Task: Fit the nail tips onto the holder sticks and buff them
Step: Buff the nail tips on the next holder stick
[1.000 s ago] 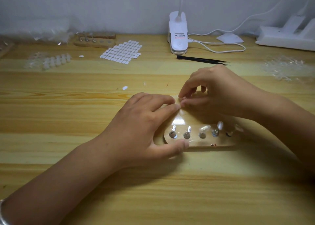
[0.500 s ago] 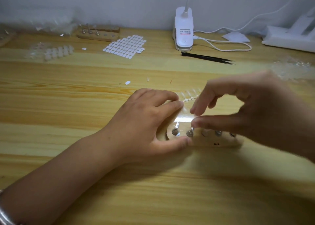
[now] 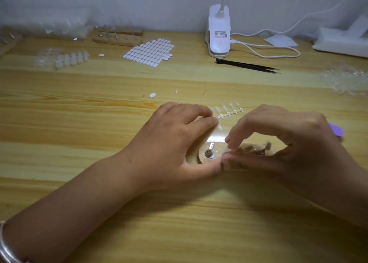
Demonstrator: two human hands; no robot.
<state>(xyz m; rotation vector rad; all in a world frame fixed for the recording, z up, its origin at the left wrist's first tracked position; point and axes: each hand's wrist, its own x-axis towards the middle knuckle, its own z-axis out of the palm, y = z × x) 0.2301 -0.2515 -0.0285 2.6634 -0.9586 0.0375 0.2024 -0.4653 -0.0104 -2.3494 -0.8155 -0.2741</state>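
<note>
Down from the nail tip strip at 12 o'clock has come the right hand, thumb and index finger nearly closed at 3 o'clock of the first holder stick; what they pinch I cannot tell. The left hand grips the wooden block, which runs 9 to 3 o'clock, its sticks leaning toward 12.

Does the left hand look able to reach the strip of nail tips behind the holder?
Probably yes: the strip lies just past the fingertips of the left hand, nothing between, though that hand grips the holder.
</note>
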